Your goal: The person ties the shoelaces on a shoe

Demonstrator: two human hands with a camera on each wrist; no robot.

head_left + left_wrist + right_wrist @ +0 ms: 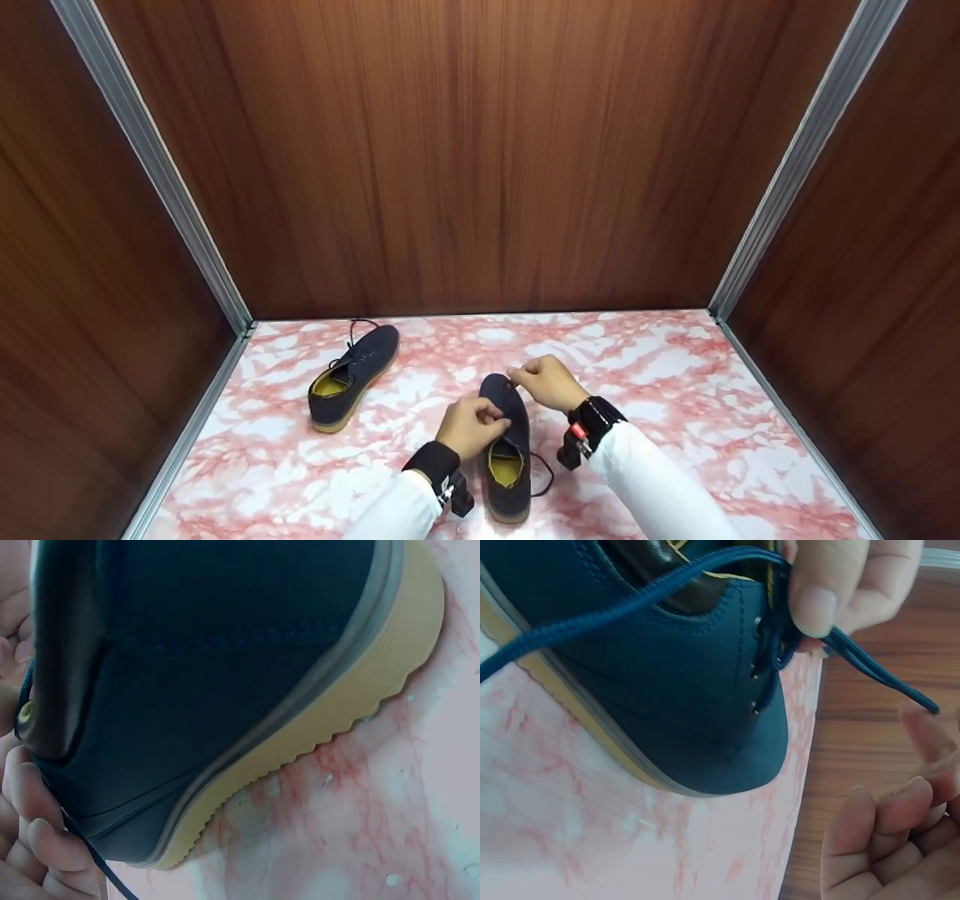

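Observation:
A dark blue lace-up shoe (517, 491) with a yellow insole and tan ridged sole stands on the table, toe pointing away. Over its lacing, my left hand (471, 426) pinches the blue shoelace (881, 675) close to the eyelets, thumb on top. From there, a doubled length of lace stretches out to my right hand (551, 382), whose fingers are curled, with the index fingertip and thumb at its end. Another lace strand (551, 472) hangs down the shoe's right side onto the table. In the left wrist view, the shoe's side (225, 705) fills most of the picture.
The matching shoe (364, 367) lies farther back on the left, its lace loose past the toe. Brown wood-grain panels (480, 165) with metal corner strips (802, 157) enclose the red-and-white marbled table (675, 450) at the back and both sides.

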